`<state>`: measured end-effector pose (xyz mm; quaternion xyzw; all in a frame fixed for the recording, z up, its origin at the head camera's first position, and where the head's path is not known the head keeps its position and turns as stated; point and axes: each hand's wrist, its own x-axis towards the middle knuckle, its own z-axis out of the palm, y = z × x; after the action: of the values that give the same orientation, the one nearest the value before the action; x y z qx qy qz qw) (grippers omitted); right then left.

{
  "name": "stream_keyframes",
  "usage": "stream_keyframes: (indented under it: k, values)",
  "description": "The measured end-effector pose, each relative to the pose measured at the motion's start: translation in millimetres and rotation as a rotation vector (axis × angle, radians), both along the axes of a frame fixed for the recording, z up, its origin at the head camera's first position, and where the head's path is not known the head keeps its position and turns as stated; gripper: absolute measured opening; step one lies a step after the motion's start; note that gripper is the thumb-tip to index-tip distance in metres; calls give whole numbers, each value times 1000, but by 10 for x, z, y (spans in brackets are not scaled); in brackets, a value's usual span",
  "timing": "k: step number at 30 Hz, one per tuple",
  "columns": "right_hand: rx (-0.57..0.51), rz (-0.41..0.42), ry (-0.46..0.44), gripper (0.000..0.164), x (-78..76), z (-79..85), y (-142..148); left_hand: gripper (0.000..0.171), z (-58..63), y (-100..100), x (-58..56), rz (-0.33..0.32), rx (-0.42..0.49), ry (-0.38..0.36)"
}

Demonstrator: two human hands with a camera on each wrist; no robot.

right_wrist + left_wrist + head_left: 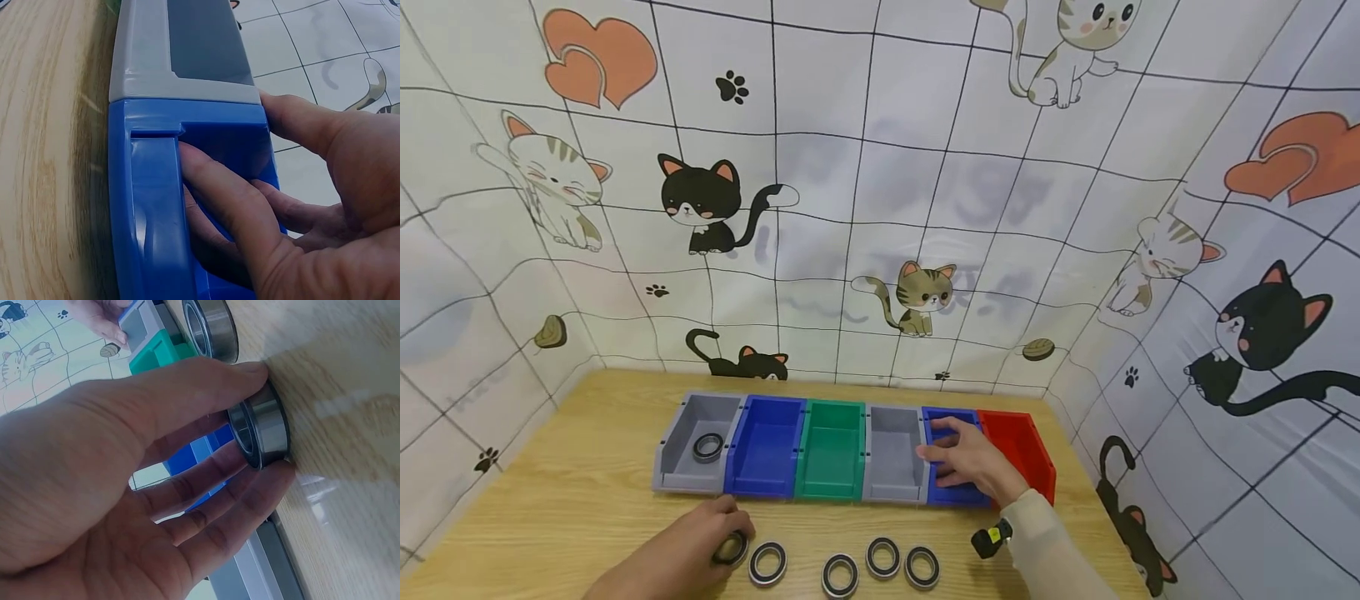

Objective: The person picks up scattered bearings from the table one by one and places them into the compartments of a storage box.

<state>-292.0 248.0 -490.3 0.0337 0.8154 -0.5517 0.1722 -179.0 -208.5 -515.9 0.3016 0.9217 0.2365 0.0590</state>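
In the head view my left hand (692,542) is on the table in front of the bins, gripping a ball bearing (731,547). The left wrist view shows this bearing (262,428) standing on edge between thumb and fingers, close to the wood. Beside it lies another bearing (767,564). My right hand (966,457) reaches over the right blue bin (958,497). Seen from the right wrist, its spread, bent fingers (234,194) dip into that bin (156,219), with one digit near the grey bin's edge; no held item shows between them.
The joined row also has a left grey bin (673,483) containing a bearing (707,447), a blue bin (763,458), a green bin (831,458), another grey bin (895,458) and a red bin (1018,446). Three bearings (883,557) lie front centre. A patterned curtain (820,183) surrounds the table.
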Motion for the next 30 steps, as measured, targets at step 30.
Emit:
stream_keyframes:
  k: [30]
  values:
    - [-4,7,8,84,2,-1,-3,41,300,269,-280,122,-3,365]
